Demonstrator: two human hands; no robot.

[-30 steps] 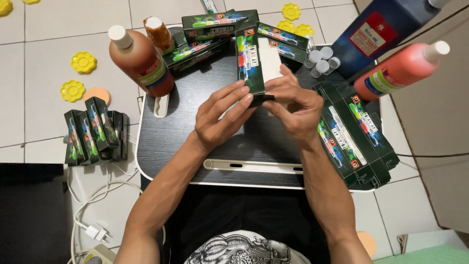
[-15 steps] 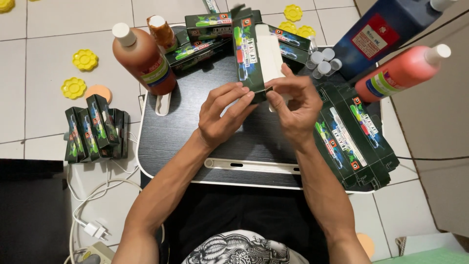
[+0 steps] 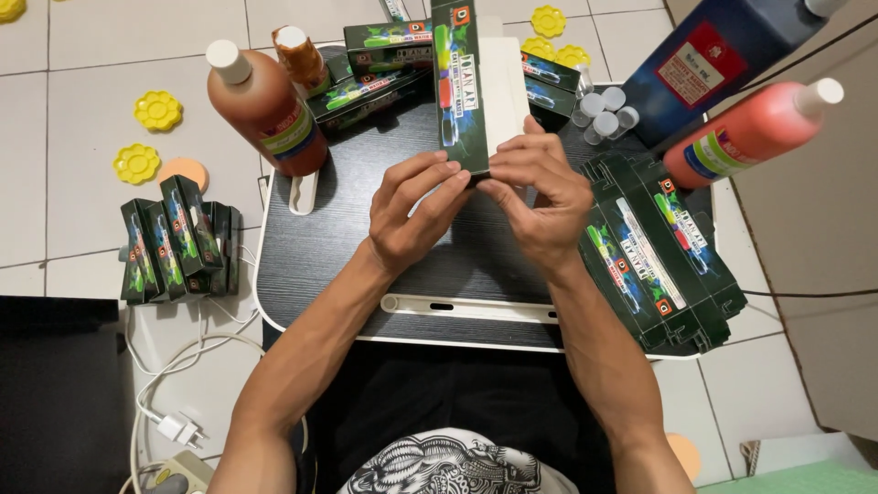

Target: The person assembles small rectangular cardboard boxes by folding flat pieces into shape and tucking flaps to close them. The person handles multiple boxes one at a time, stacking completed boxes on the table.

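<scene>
Head view, looking down on a small black table point(image 3: 311, 247) with a white rim, set on a tiled floor point(image 3: 82, 110).

Both hands hold one long dark green box point(image 3: 460, 82) upright over the middle of the table, its white side panel facing right. Left hand point(image 3: 412, 215) grips the box's lower end, fingertips on the printed face. Right hand point(image 3: 540, 197) is closed around the same lower end from the right, thumb meeting the left fingers at the bottom edge.

Packages:
- Stack of flat dark green boxes point(image 3: 654, 252) on the table's right edge, fanned out, each with a white strip and coloured marker art.
- More green boxes point(image 3: 384, 64) lying at the table's far side, behind the held one.
- Upright row of green boxes point(image 3: 174, 242) on the floor, left of the table.

Bottles: brown bottle point(image 3: 265, 110) with white cap and banded label at the table's far left; small orange bottle point(image 3: 300, 57) just behind it; red bottle point(image 3: 745, 135) tilted at right; big blue bottle point(image 3: 722, 59) with a red label above it. Small clear vials point(image 3: 604, 110) sit between the boxes and the blue bottle.

Yellow flower-shaped lids point(image 3: 146, 137) on the floor at left, more at the top. White cable point(image 3: 183, 384) and plug at bottom left.
</scene>
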